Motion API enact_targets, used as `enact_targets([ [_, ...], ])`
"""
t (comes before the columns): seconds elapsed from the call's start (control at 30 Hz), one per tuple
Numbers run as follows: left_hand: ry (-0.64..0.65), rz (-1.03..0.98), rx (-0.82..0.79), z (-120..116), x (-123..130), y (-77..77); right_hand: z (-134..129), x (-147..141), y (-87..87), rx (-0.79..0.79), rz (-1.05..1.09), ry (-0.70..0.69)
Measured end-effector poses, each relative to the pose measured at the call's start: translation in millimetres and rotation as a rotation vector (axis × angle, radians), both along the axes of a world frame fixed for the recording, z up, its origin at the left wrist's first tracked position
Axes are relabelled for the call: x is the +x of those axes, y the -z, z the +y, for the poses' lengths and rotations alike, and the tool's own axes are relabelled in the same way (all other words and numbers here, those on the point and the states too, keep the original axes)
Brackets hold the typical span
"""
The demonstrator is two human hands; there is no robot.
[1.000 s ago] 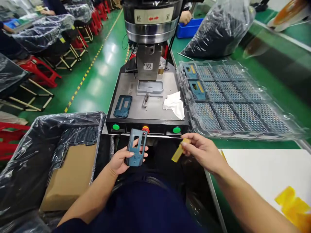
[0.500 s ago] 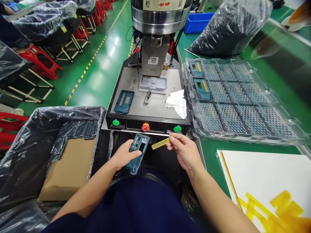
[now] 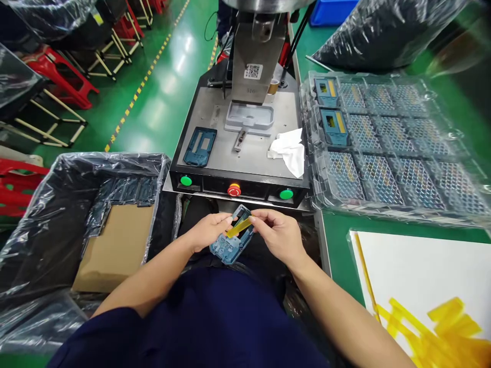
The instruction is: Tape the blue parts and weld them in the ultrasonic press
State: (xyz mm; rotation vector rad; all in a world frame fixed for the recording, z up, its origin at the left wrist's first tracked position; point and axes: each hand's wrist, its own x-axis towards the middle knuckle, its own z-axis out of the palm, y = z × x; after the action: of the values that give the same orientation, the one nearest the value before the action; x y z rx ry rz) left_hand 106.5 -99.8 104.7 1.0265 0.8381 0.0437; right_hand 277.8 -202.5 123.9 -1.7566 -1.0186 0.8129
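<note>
A blue plastic housing (image 3: 227, 248) is tilted in front of the machine, its inner side facing up. My left hand (image 3: 209, 231) grips its left edge between thumb and fingers. In my right hand (image 3: 278, 232) a yellow strip (image 3: 238, 227) is pinched at one end; its other end lies over the housing's opening, close to my left fingertips. Whether the strip touches the housing cannot be made out. Another blue housing (image 3: 200, 147) rests on the machine's metal plate (image 3: 226, 158), left of a grey fixture (image 3: 251, 117). A white cloth (image 3: 288, 151) lies at the plate's right.
A metal press head (image 3: 251, 61) hangs over the fixture. Green buttons (image 3: 286, 194) and a red stop button (image 3: 233, 189) line the front. A lined bin (image 3: 30, 255) stands left. At right are a clear tray (image 3: 330, 197) and a white board (image 3: 422, 271) with yellow strips.
My right hand has brought the yellow strip left, over the housing. The housing has turned in my left hand and moved slightly right. The camera view has shifted.
</note>
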Motion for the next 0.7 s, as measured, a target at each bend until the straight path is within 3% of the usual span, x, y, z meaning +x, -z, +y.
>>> enact_targets([
  [0.37, 0.087, -0.049, -0.003, -2.4, 0.6, -1.4, 2.0, -7.5, 4.4, -0.039, -0.121, -0.047],
  [0.7, 0.117, -0.044, 0.03, -2.0, 0.2, -1.9, 3.2, -5.1, 3.6, -0.048, 0.046, 0.002],
])
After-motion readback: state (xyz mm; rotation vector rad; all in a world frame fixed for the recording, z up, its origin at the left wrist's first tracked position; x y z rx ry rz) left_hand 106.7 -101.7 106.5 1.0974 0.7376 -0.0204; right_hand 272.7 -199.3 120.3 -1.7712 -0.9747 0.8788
